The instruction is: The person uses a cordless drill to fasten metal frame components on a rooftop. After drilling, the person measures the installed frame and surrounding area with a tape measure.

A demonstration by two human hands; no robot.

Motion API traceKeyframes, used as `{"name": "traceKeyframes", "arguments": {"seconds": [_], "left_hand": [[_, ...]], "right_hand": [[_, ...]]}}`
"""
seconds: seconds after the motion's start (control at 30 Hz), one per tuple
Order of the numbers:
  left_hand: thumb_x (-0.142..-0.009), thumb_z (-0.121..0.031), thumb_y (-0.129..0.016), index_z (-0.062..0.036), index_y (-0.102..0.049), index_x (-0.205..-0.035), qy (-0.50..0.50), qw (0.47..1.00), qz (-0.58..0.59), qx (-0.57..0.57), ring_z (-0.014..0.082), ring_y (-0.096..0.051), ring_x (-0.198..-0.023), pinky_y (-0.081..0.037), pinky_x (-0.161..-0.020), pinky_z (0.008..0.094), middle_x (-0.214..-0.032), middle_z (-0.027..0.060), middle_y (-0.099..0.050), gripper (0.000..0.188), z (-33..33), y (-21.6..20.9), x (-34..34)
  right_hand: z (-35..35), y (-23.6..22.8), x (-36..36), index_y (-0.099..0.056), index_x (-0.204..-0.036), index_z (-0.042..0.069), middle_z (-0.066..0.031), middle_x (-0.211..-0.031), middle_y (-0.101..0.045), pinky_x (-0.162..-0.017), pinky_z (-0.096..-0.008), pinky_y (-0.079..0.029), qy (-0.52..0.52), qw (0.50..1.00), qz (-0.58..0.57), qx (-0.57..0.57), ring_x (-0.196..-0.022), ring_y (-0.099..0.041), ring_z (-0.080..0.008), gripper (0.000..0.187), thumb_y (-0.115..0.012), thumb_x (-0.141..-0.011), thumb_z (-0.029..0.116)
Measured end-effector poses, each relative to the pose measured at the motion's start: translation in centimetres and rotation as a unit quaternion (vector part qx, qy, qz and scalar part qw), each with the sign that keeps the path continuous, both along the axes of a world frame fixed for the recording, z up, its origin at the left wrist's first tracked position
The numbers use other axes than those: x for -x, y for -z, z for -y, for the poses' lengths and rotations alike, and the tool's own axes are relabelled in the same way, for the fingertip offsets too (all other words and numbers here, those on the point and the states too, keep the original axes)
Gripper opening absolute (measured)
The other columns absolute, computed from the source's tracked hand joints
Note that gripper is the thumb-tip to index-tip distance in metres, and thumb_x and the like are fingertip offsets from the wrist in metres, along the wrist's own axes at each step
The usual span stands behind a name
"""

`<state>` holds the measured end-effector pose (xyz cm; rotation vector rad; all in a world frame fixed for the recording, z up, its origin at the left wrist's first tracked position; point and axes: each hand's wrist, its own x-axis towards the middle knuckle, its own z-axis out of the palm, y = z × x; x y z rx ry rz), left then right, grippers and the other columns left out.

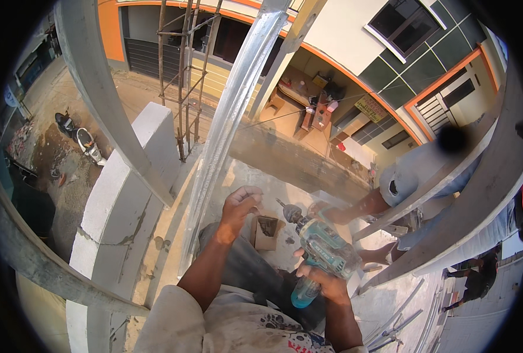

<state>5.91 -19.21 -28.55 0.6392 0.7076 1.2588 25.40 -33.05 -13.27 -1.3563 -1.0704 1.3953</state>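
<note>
My right hand [327, 281] is wrapped round the handle of a teal cordless drill [327, 244]. The drill's dark chuck points up and to the left. My left hand [239, 210] is raised beside a galvanised metal channel [214, 147]. Its fingers are curled together, and whatever they may pinch is too small to make out. Below and right of that hand, a small open cardboard box [266, 240] holds dark contents that I cannot tell apart.
At the right a co-worker in ripped denim [402, 176] reaches a hand [332, 213] close past the drill. Grey metal posts [105, 106] rise at both sides. A white block wall [111, 200] runs along the left edge, with a street below. Metal lengths [399, 317] lie lower right.
</note>
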Motion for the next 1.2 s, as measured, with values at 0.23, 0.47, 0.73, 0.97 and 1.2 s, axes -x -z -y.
{"name": "traceKeyframes", "arguments": {"seconds": [0.23, 0.47, 0.73, 0.97, 1.2], "left_hand": [[-0.097, -0.034, -0.062, -0.0046, -0.060, -0.100, 0.000, 0.991, 0.106, -0.085, 0.0149, -0.065, -0.079, -0.050, -0.065, 0.0271, -0.089, 0.0044, -0.064, 0.029, -0.2, -6.8, 2.5], [-0.099, -0.032, -0.059, -0.0043, -0.058, -0.099, 0.014, 0.984, 0.129, -0.125, 0.0194, -0.069, -0.077, -0.055, -0.062, 0.0257, -0.090, 0.0096, -0.066, 0.027, -0.2, -9.7, 3.3], [-0.097, -0.032, -0.062, -0.0051, -0.059, -0.098, 0.019, 0.989, 0.086, -0.116, 0.0179, -0.068, -0.071, -0.051, -0.058, 0.0260, -0.087, 0.0094, -0.068, 0.027, -0.1, -11.2, 4.8], [-0.094, -0.034, -0.066, -0.0061, -0.058, -0.094, 0.038, 0.994, 0.015, -0.104, 0.0190, -0.067, -0.073, -0.054, -0.062, 0.0286, -0.083, 0.0084, -0.066, 0.029, -0.9, -13.1, 6.2], [-0.096, -0.038, -0.061, -0.0046, -0.057, -0.099, 0.038, 0.980, 0.155, -0.121, 0.0250, -0.068, -0.082, -0.056, -0.070, 0.0347, -0.086, 0.0099, -0.065, 0.034, -1.9, -17.2, 5.8]], "right_hand": [[-0.1, -3.6, 2.1, -0.055, -0.128, -0.003, -0.0116, -0.110, -0.068, -0.070, -0.0301, -0.053, -0.074, 0.987, -0.095, -0.102, -0.081, -0.065, -0.0164, 0.055, -0.072, -0.076, 0.001], [-0.2, -5.4, 3.6, -0.044, -0.133, -0.003, -0.0183, -0.104, -0.066, -0.065, -0.0331, -0.057, -0.075, 0.990, -0.061, -0.103, -0.075, -0.067, -0.0233, 0.072, -0.076, -0.069, 0.004], [-0.3, -4.7, 3.4, -0.058, -0.124, 0.000, -0.0130, -0.108, -0.068, -0.072, -0.0326, -0.055, -0.102, 0.985, -0.069, -0.120, -0.085, -0.067, -0.0197, 0.052, -0.075, -0.074, 0.004], [-1.6, -4.2, 2.7, -0.058, -0.127, 0.001, -0.0105, -0.109, -0.069, -0.070, -0.0289, -0.056, -0.157, 0.881, 0.265, -0.358, -0.085, -0.069, -0.0160, 0.053, -0.076, -0.077, 0.006], [-2.2, -3.7, 5.8, -0.040, -0.144, -0.002, -0.0200, -0.120, -0.066, -0.091, -0.0371, -0.052, -0.140, 0.965, 0.138, -0.176, -0.107, -0.067, -0.0309, 0.075, -0.076, -0.081, 0.016]]}}
